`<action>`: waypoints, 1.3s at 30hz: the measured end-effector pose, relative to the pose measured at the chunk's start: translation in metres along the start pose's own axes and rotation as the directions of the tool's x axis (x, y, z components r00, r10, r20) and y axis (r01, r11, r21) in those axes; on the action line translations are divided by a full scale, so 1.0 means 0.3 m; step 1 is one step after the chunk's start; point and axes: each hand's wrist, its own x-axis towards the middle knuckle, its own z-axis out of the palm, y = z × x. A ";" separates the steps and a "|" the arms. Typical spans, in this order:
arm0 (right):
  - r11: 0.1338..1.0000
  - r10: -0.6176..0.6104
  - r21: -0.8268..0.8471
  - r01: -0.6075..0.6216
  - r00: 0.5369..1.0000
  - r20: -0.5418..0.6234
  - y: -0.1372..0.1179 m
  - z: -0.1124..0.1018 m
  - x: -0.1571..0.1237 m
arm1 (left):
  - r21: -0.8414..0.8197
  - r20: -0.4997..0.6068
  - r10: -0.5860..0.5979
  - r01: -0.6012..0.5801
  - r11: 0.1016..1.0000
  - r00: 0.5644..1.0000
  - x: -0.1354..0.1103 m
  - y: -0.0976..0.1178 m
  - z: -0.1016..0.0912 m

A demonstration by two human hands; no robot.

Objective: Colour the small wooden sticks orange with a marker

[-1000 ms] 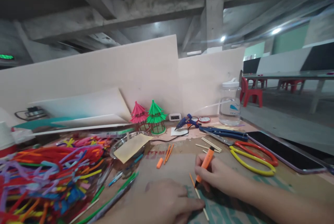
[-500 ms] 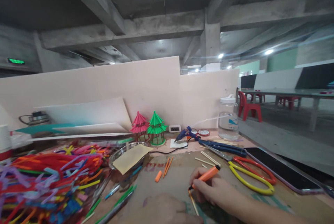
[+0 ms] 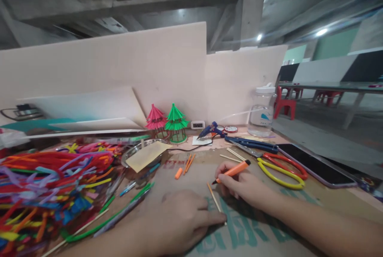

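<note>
My right hand (image 3: 236, 179) is closed round an orange marker pen (image 3: 235, 172), its dark tip pointing down and left over the cardboard (image 3: 179, 187). Just below that tip lies a thin wooden stick (image 3: 216, 200) whose upper end is coloured orange. My left hand (image 3: 185, 219) holds down the stick's near end with an outstretched index finger, the other fingers curled or hidden. The orange pen cap (image 3: 178, 173) rests farther off, beside two orange-coloured sticks (image 3: 188, 164). Plain sticks (image 3: 235, 154) lie beyond my right hand.
Scissors (image 3: 281, 171) and a phone (image 3: 317, 165) lie at right. Behind are a blue glue gun (image 3: 211, 130), a water jug (image 3: 261, 111), and pink (image 3: 155, 117) and green (image 3: 176, 119) pagoda-like models. Pipe cleaners (image 3: 54, 185) heap up at left, near a metal tray (image 3: 127, 154).
The view has tilted down, showing more of both hands. The marker tip has come off the stick's orange end and now sits slightly apart from it. My left index finger stays on the stick.
</note>
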 end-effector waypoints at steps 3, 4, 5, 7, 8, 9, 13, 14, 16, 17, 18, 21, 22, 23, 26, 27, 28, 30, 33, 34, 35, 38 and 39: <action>1.000 -0.014 -0.007 0.014 1.000 0.002 -0.008 -0.008 -0.004 | -0.039 -0.002 -0.013 0.013 0.999 1.000 0.001 -0.006 0.005; 1.000 -0.010 -0.007 0.010 1.000 0.004 -0.008 -0.010 -0.005 | -0.045 -0.003 -0.013 0.013 0.999 1.000 0.001 -0.008 0.005; 1.000 -0.004 -0.008 0.004 1.000 0.008 -0.008 -0.012 -0.006 | -0.050 -0.005 -0.010 0.010 0.999 1.000 0.001 -0.009 0.005; 1.000 0.007 -0.009 -0.007 1.000 0.008 -0.009 -0.015 -0.007 | -0.058 -0.005 -0.004 0.003 0.998 1.000 0.000 -0.013 0.005; 1.000 0.006 -0.010 -0.006 1.000 0.008 -0.009 -0.016 -0.008 | -0.062 -0.003 -0.001 0.001 0.998 1.000 -0.001 -0.015 0.006; 1.000 0.001 -0.009 -0.001 1.000 0.008 -0.010 -0.018 -0.010 | -0.065 0.001 0.002 -0.002 0.998 1.000 -0.001 -0.017 0.007; 1.000 -0.030 -0.006 0.030 0.999 0.014 -0.008 -0.024 -0.012 | -0.074 -0.009 0.025 -0.026 0.997 1.000 0.004 -0.021 0.010; 0.999 -0.034 -0.007 0.034 0.999 0.011 -0.006 -0.026 -0.013 | -0.077 -0.012 0.028 -0.029 0.997 1.000 0.006 -0.020 0.009; 0.999 -0.038 -0.010 0.038 0.999 -0.004 -0.002 -0.030 -0.013 | -0.084 -0.006 0.029 -0.029 0.996 1.000 0.012 -0.019 0.005; 0.999 -0.036 -0.015 0.036 0.999 -0.012 0.000 -0.031 -0.014 | -0.084 0.006 0.024 -0.023 0.996 1.000 0.014 -0.018 0.003; 0.999 -0.034 -0.020 0.033 0.999 -0.021 0.002 -0.032 -0.014 | -0.081 0.020 0.019 -0.018 0.997 1.000 0.016 -0.018 0.001; 0.999 -0.022 -0.036 0.020 0.999 -0.036 0.003 -0.035 -0.015 | -0.068 0.037 0.014 -0.011 0.998 0.999 0.019 -0.019 0.001; 0.999 -0.018 -0.049 0.016 0.999 -0.033 0.002 -0.035 -0.016 | -0.069 0.042 0.015 -0.012 0.998 0.999 0.019 -0.021 0.002; 0.998 -0.017 -0.065 0.015 0.999 -0.027 0.001 -0.035 -0.016 | -0.075 0.046 0.017 -0.013 0.997 0.999 0.019 -0.022 0.005; 0.993 -0.018 -0.117 0.017 1.000 -0.004 -0.004 -0.035 -0.015 | -0.096 0.065 0.014 -0.008 0.995 0.998 0.020 -0.026 0.009; 0.992 -0.016 -0.122 0.015 1.000 -0.002 -0.005 -0.035 -0.015 | -0.099 0.066 0.014 -0.007 0.995 0.998 0.020 -0.026 0.009; 0.992 -0.011 -0.122 0.010 1.000 -0.002 -0.006 -0.035 -0.014 | -0.100 0.067 0.016 -0.009 0.995 0.998 0.021 -0.026 0.009; 0.993 0.005 -0.120 -0.005 1.000 -0.002 -0.007 -0.035 -0.013 | -0.100 0.063 0.020 -0.013 0.995 0.998 0.022 -0.025 0.006; 0.993 0.011 -0.120 -0.010 1.000 0.005 -0.007 -0.033 -0.011 | -0.094 0.065 0.019 -0.013 0.995 0.998 0.022 -0.021 0.003; 0.993 0.014 -0.117 -0.013 1.000 0.006 -0.007 -0.033 -0.012 | -0.090 0.068 0.018 -0.011 0.996 0.998 0.022 -0.020 0.001; 0.994 0.020 -0.112 -0.019 1.000 0.007 -0.006 -0.033 -0.012 | -0.086 0.072 0.016 -0.010 0.996 0.997 0.022 -0.019 0.001; 0.996 0.053 -0.077 -0.050 0.998 0.034 -0.006 -0.037 -0.017 | -0.076 0.081 0.011 -0.004 0.997 0.997 0.022 -0.017 0.000; 0.997 0.058 -0.063 -0.054 0.997 0.057 -0.005 -0.038 -0.018 | -0.075 0.080 0.009 -0.003 0.997 0.997 0.022 -0.018 0.000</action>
